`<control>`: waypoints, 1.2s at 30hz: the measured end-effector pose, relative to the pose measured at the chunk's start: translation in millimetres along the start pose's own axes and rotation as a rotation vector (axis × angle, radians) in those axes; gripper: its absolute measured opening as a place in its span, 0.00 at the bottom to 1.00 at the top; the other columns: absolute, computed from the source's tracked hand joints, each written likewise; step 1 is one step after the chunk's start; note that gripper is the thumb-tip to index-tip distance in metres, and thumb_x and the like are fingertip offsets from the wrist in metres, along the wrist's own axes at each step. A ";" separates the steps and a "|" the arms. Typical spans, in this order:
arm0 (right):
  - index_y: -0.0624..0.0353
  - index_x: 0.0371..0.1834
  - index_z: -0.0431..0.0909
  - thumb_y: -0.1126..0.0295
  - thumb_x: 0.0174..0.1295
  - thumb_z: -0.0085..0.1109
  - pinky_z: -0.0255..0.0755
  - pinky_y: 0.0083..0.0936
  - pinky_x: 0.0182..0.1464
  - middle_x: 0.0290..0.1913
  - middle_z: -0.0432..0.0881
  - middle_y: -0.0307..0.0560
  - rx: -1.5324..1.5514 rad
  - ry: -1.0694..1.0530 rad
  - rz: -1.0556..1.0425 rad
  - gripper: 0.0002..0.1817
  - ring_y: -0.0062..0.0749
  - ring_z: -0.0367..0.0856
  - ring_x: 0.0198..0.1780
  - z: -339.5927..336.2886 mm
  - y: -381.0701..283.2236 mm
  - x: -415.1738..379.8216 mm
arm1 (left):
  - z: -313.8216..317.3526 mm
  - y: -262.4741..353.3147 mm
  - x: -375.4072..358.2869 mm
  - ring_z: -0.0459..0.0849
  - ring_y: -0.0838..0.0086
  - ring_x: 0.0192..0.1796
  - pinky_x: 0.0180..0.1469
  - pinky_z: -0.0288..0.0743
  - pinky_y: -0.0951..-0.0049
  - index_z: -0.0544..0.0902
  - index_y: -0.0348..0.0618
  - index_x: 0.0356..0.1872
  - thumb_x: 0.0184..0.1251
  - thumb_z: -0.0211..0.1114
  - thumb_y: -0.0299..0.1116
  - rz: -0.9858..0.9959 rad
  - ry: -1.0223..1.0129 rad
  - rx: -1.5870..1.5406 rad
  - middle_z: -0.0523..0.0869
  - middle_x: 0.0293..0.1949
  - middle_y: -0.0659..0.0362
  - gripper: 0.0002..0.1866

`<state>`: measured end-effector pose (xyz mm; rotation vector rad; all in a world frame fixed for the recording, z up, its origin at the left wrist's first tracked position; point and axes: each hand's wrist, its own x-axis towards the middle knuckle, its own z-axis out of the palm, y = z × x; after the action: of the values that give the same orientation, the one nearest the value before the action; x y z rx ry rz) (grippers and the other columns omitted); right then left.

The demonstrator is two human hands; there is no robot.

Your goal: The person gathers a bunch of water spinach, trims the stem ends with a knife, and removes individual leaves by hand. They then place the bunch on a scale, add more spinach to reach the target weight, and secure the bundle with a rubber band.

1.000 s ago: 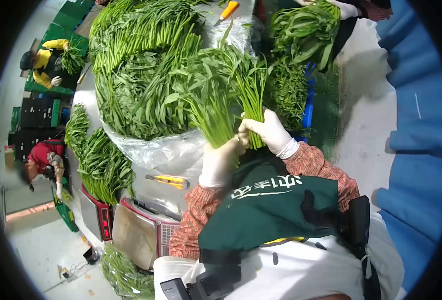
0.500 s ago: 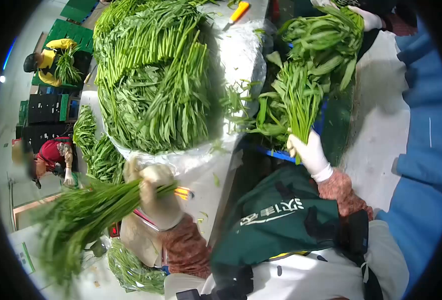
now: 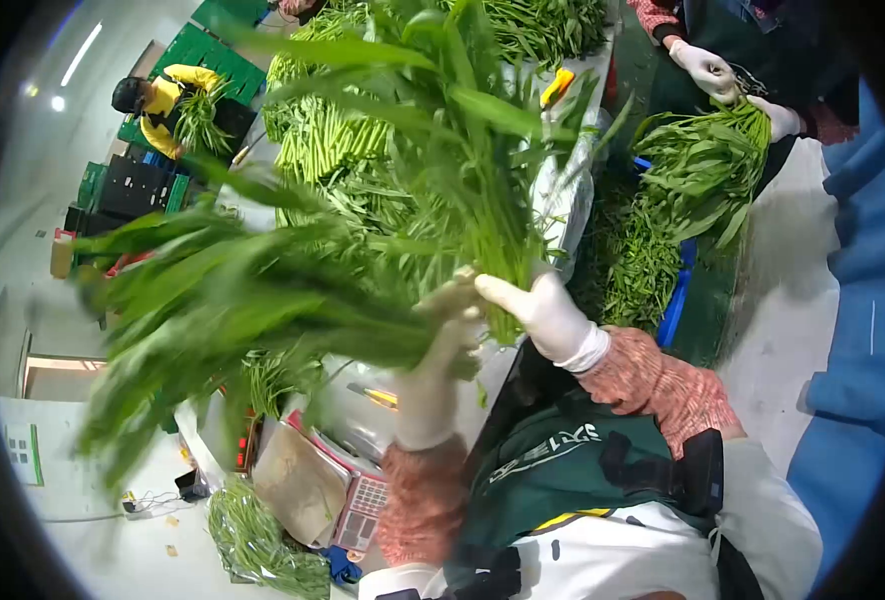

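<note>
My right hand (image 3: 555, 318), in a white glove, is closed around the stem ends of an upright bunch of water spinach (image 3: 478, 160). Gripped in my gloved left hand (image 3: 433, 375) is a second, larger bunch of water spinach (image 3: 253, 290), its blurred leaves fanning out to the left. Both hands are close together over the table's near edge, and the stem ends almost meet. Behind the bunches lies a big pile of water spinach (image 3: 338, 150), partly hidden. A cutter knife with a yellow handle (image 3: 375, 396) rests on the table just left of my left hand.
Another yellow-handled knife (image 3: 557, 88) lies by the pile. At lower left are a scale (image 3: 365, 500) and bagged greens (image 3: 258, 540). A blue-edged crate (image 3: 675, 300) holds loose leaves at right; beyond it, a co-worker's gloved hands (image 3: 708, 72) hold greens. A person in yellow (image 3: 171, 105) works far left.
My right hand has lifted its bunch from over the crate and moved left. My left hand has swung its bunch up and right, bringing the two together.
</note>
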<state>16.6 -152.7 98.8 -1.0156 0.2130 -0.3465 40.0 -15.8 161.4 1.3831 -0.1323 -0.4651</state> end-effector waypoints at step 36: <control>0.69 0.74 0.49 0.66 0.45 0.73 0.66 0.35 0.65 0.64 0.69 0.64 -0.263 0.695 0.171 0.54 0.48 0.70 0.64 -76.9 162.1 210.2 | -109.8 -53.0 7.3 0.70 0.72 0.33 0.70 0.58 0.45 0.75 0.41 0.48 0.58 0.65 0.33 0.085 -0.196 -0.643 0.71 0.27 0.63 0.18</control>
<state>215.3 -215.5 -82.7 -1.0948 0.9878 -0.5154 73.2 75.7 87.5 0.6989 -0.1811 -0.5149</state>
